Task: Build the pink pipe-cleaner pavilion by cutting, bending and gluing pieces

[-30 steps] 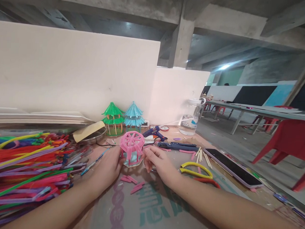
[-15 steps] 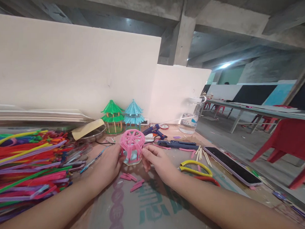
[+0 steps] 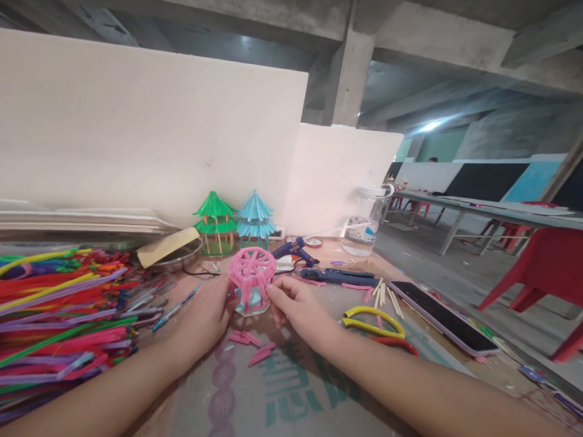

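A small pink pavilion model (image 3: 252, 268) made of pipe cleaners stands on the table between my hands, with a round spoked top, pink posts and a pale blue base. My left hand (image 3: 210, 310) grips its left side, the fingertips partly hidden behind it. At the right side, the thumb and forefinger of my right hand (image 3: 295, 306) are closed against the rim's edge; any small piece between them is hidden. Several short pink pipe-cleaner pieces (image 3: 261, 354) lie just in front of the model.
Bundles of coloured pipe cleaners (image 3: 53, 325) fill the left. Behind stand a green pavilion (image 3: 215, 223), a blue pavilion (image 3: 256, 220), a glue gun (image 3: 295, 249) and a water bottle (image 3: 363, 224). To the right are pliers (image 3: 340, 276), yellow-handled scissors (image 3: 374, 320) and a phone (image 3: 443, 317).
The pink model has shifted very slightly left, and my right hand has moved a little left with it. The rest looks the same.
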Demonstrator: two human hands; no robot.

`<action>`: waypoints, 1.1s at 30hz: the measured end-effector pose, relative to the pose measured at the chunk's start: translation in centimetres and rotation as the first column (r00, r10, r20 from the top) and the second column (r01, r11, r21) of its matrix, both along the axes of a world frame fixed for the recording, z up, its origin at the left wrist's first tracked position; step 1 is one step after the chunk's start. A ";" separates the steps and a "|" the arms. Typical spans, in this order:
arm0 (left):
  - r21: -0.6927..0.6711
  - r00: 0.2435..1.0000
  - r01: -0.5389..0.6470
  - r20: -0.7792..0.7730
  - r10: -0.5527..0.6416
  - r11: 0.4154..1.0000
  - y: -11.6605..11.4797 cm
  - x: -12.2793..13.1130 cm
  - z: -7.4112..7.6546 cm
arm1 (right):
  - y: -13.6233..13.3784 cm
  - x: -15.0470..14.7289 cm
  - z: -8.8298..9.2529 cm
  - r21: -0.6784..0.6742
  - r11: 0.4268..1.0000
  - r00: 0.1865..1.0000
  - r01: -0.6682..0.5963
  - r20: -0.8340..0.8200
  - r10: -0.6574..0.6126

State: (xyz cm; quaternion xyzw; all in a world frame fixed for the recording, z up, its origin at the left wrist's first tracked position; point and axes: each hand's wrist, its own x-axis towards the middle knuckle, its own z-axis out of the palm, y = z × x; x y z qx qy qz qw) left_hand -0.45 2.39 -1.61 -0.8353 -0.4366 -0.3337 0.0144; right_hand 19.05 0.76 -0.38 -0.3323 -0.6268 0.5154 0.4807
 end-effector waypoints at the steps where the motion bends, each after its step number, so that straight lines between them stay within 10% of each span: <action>1: 0.002 1.000 -0.002 -0.001 0.002 1.000 0.0 0.0 0.0 | 0.0 0.0 0.0 0.005 1.000 1.000 -0.002 -0.001 0.002; 33: -0.040 0.999 -0.003 0.048 0.005 0.999 0.2 -0.3 -0.4 | 0.2 0.5 -0.2 -0.032 0.997 0.992 -0.076 -0.101 0.073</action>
